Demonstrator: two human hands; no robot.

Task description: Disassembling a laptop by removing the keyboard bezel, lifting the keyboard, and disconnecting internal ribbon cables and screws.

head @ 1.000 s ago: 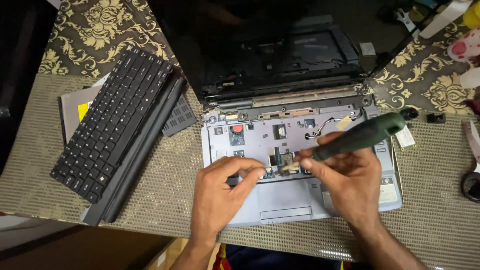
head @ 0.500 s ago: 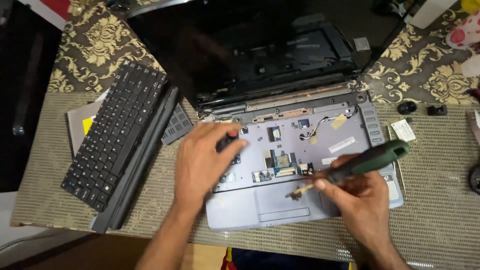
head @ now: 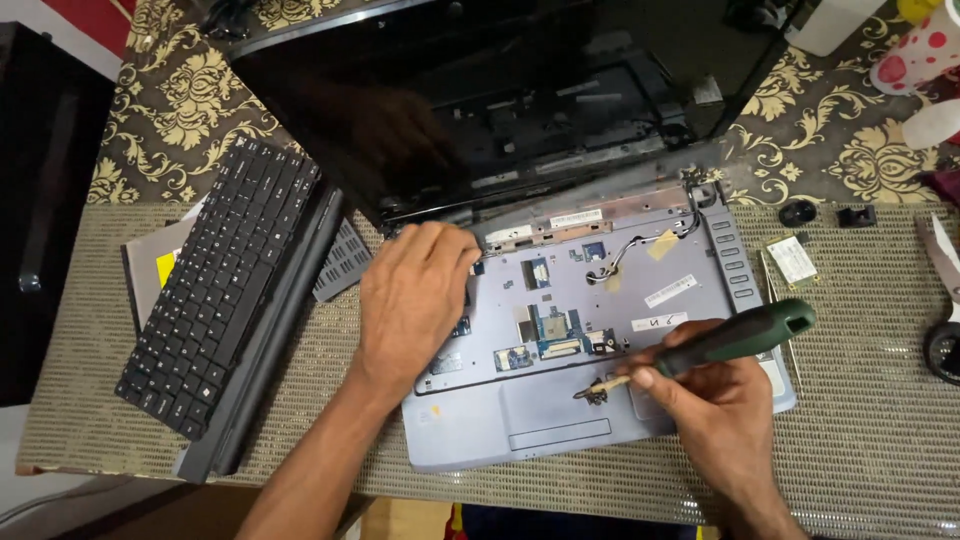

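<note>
An opened laptop (head: pixel 560 420) lies in front of me with its keyboard taken out, so the grey top case shows connectors and thin wires. Its dark screen (head: pixel 470 110) leans back. My left hand (head: pixel 415 295) rests flat on the left part of the bare top case, fingers pointing toward the hinge. My right hand (head: pixel 715 400) grips a green-handled screwdriver (head: pixel 735 335), whose tip touches a small part above the touchpad (head: pixel 555 405).
The removed black keyboard (head: pixel 215 285) lies at the left over a long dark strip and a flat drive. Small loose parts (head: pixel 797 212) and a small card (head: pixel 790 262) sit at the right, pliers (head: pixel 940 260) at the far right edge, cups (head: pixel 915 60) behind.
My left hand has moved from the middle of the top case up and to the left toward the hinge. The screwdriver tip has dropped lower, toward the touchpad.
</note>
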